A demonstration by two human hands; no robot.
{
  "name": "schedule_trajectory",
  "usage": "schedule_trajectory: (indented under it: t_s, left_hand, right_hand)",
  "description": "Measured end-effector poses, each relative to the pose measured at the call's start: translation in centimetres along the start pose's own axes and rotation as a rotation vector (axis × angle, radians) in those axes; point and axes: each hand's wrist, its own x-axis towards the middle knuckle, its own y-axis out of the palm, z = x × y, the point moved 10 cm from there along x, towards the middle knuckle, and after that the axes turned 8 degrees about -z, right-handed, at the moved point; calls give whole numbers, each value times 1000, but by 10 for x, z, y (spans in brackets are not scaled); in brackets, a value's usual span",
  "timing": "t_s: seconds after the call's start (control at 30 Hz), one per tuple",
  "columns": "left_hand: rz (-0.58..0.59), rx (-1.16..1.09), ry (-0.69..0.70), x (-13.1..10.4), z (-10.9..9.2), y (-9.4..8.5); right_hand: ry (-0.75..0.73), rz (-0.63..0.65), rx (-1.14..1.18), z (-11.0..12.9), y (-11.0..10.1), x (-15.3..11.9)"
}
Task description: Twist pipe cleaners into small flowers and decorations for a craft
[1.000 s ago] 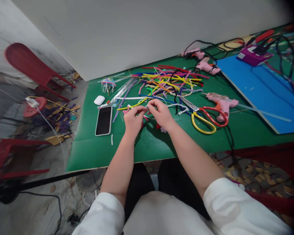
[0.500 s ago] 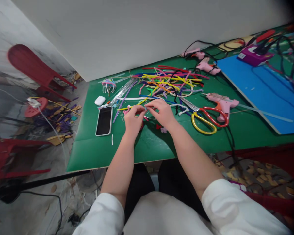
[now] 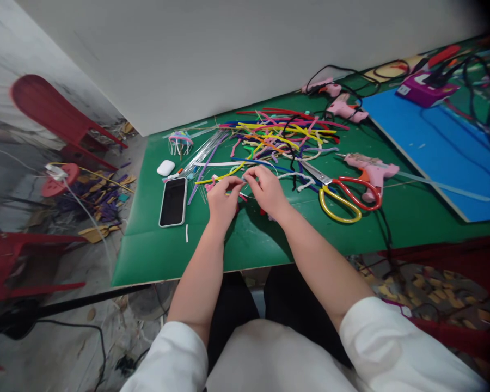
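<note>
Fingertips of both hands meet over a small light-coloured pipe-cleaner piece [image 3: 243, 182] just above the green worktop [image 3: 269, 239]; the left hand [image 3: 222, 198] pinches it from the near left, the right hand [image 3: 267, 190] from the right, each grip closed on it, though the piece is too small to tell its shape. Just behind lies the pile of coloured pipe cleaners [image 3: 281, 133]; a yellow pipe cleaner [image 3: 220, 177] runs beside the left fingers; the phone [image 3: 173, 200] and a white earbud case [image 3: 165, 167] sit to the left; the scissors [image 3: 335, 193] and a pink glue gun [image 3: 371, 171] lie to the right. Risks, as I judge them: so fine a pinch could slip and drop the piece among the loose strands; a wrist could brush the scissors' blade or snag the black cable [image 3: 386, 231].
</note>
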Motion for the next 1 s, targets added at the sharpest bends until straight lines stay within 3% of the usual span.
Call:
schedule_trajectory:
  t_s: [0.2,0.6,1.0]
  left_hand:
    - [14,-76,-85,-2,8,4]
    - [-9,-393,-395,-1,26,7]
    - [23,-419,-482,-4,33,10]
  right_hand:
    - [166,-14,148,-16,2,0]
    - [271,59,302,-20,0,3]
    - [-83,6,11,1,-8,6]
